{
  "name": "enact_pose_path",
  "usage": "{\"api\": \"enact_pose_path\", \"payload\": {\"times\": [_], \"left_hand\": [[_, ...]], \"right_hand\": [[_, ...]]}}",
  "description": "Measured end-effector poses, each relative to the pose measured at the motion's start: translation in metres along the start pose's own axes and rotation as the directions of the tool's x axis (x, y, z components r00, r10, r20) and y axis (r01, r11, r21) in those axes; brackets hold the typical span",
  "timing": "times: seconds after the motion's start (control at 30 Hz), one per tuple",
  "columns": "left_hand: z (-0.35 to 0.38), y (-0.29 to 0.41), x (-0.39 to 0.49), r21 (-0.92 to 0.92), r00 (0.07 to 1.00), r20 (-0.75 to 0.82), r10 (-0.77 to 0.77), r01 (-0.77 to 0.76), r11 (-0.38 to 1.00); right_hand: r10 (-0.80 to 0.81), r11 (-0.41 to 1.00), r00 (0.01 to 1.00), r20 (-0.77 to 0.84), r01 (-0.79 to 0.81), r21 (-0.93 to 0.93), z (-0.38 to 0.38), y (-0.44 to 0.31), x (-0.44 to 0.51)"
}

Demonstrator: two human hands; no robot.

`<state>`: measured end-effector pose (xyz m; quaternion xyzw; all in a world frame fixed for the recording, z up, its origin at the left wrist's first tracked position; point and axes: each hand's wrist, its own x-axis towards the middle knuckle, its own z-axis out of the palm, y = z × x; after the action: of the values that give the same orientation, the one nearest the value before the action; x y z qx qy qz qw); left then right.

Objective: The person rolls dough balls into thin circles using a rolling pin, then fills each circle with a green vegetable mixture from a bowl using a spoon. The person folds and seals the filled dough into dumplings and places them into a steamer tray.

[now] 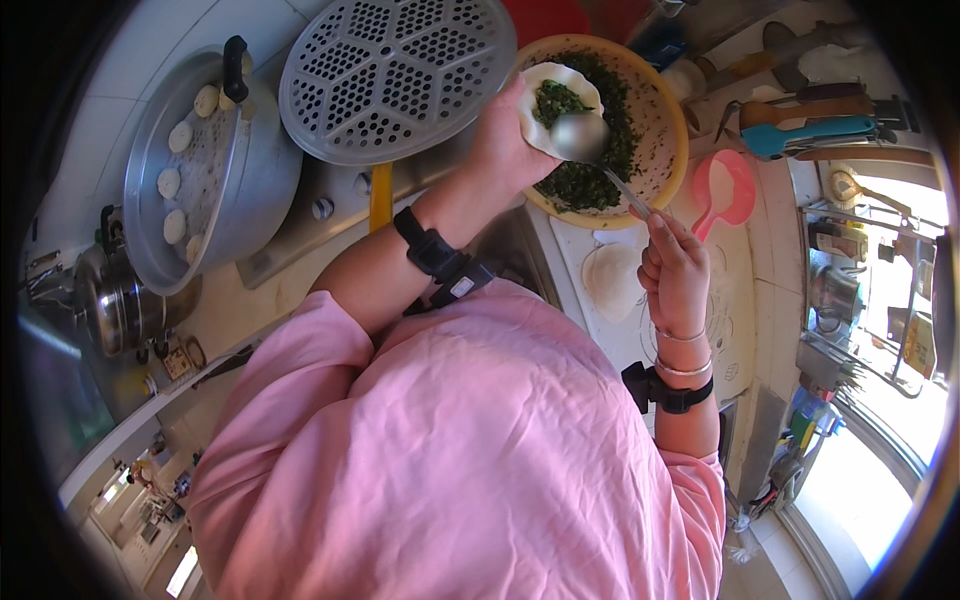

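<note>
My left hand (504, 142) holds a round dough wrapper (536, 135) over the near left part of a yellow bowl (679, 161). Chopped green filling (559, 101) lies on the wrapper, and more of it (585, 187) is in the bowl. A metal spoon (579, 137) is in my right hand (675, 266), gripped by its handle; its bowl is over the wrapper, against or just above the filling. Below the yellow bowl, flat pale dough wrappers (613, 281) rest on the white work surface near my right fingers.
A perforated metal steamer tray (386, 82) stands left of the bowl. Farther left, a large steamer pot (259, 202) holds several filled dough pieces (171, 182). A pink scoop (739, 187) containing pale powder lies right of the bowl. Utensils (810, 135) are at the upper right.
</note>
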<state>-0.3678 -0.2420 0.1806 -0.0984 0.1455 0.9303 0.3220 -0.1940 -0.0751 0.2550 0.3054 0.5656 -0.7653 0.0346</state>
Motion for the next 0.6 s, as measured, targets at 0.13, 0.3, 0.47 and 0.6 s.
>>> {"api": "enact_pose_path", "payload": {"times": [0.13,0.3,0.47,0.6], "left_hand": [[0.0,0.008,0.0,0.052,0.998,-0.037,0.056,-0.054,0.997],[-0.011,0.025,-0.003,0.055,0.992,-0.037,0.119,-0.117,0.992],[-0.026,0.035,-0.013,0.06,0.991,-0.047,0.121,-0.119,0.991],[-0.03,0.04,-0.021,0.051,0.993,-0.043,0.114,-0.111,0.992]], "right_hand": [[-0.193,0.97,0.977,-0.095,0.175,-0.17,-0.019,0.022,0.003],[-0.626,0.39,0.774,0.088,0.41,-0.824,-0.067,0.052,0.054],[-0.454,-0.048,0.809,0.374,0.397,-0.917,-0.087,0.085,0.092],[-0.37,0.07,0.85,0.375,0.429,-0.901,-0.09,0.09,0.101]]}}
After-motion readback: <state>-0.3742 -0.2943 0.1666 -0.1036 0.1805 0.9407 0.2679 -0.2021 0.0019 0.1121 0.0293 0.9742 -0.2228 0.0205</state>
